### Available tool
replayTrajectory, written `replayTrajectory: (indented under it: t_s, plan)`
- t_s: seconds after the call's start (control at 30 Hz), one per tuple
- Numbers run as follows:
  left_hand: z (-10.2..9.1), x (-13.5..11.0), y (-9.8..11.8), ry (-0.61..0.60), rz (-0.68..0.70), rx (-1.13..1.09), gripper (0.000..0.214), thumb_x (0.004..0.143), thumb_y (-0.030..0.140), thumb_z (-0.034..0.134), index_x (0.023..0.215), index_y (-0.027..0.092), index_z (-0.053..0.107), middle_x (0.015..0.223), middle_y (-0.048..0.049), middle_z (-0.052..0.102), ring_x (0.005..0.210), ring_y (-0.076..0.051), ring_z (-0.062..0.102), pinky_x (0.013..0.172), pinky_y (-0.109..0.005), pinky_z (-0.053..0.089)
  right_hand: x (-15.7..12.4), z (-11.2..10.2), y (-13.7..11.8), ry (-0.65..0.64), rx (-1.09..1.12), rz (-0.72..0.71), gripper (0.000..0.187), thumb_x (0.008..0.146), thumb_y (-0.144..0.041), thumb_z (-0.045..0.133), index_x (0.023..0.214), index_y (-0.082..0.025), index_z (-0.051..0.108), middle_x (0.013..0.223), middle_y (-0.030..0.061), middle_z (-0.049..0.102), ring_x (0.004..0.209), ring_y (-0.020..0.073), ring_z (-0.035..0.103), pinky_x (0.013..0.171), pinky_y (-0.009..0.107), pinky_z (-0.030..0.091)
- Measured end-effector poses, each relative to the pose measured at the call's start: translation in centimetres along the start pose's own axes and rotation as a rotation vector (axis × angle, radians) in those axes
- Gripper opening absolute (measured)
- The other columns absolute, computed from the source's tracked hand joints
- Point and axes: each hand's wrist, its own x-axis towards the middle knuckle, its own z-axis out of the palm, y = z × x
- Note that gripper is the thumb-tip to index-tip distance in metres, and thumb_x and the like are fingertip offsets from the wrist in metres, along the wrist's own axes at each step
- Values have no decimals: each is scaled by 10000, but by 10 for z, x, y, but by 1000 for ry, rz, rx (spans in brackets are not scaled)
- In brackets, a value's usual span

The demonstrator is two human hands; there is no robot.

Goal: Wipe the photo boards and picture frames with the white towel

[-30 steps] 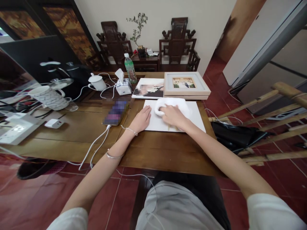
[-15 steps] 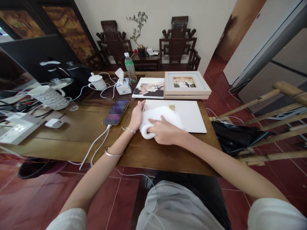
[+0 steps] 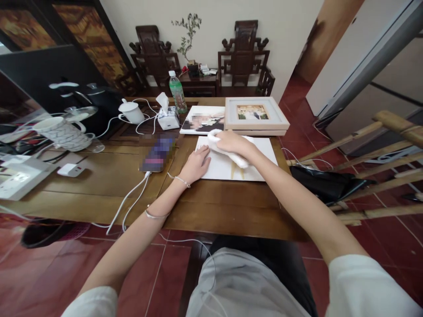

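A white rectangular board (image 3: 261, 169), perhaps a picture panel, lies flat near the middle of the wooden table. My left hand (image 3: 196, 164) rests on its left part, fingers laid flat and pointing away from me. Toward the board's far edge, my right hand (image 3: 231, 143) is closed on a bunched white cloth (image 3: 228, 155), which lies against the board's surface. Yellowish marks show on the board below the cloth, and the cloth and right forearm hide part of it.
Behind the board are a photo panel (image 3: 202, 125) and stacked pale frames (image 3: 284, 119). A phone (image 3: 157, 154) on a cable lies left, with a tissue box (image 3: 168, 119), green-labelled bottle (image 3: 177, 94), lidded cup (image 3: 131, 112), patterned mug (image 3: 62, 134) and power strip (image 3: 23, 178) beyond.
My right hand has carried the cloth from the board's near left part toward its far edge. My left hand has shifted from the left edge onto the board, now lying flat.
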Motion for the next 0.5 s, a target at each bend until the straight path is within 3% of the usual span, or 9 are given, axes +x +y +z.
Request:
replayTrajectory:
  t_s: [0.27,0.37,0.5]
  plan:
    - [-5,-1,3,-28,34,-7,437,951,246,400,1328,92,558,1459,-186,513,1352,-321,492,1156,-518,364,51,16,-21,40,21,-76,452,877,-282,437,1239,-137,665,1249,166,670,1082,295,628,862,328,452]
    - [-6,-2,2,-22,42,-12,413,953,245,409,1320,131,561,1456,-163,521,1356,-305,489,1156,-506,363,56,17,-20,50,-5,-65,475,880,-301,425,1265,-133,649,1281,173,654,1067,299,636,851,339,463]
    - [-4,-3,1,-21,44,9,382,960,247,407,1287,139,571,1458,-168,515,1385,-310,456,1168,-516,341,49,2,-1,73,-76,-39,500,840,-234,446,1288,-102,623,1237,172,677,992,290,652,805,329,476]
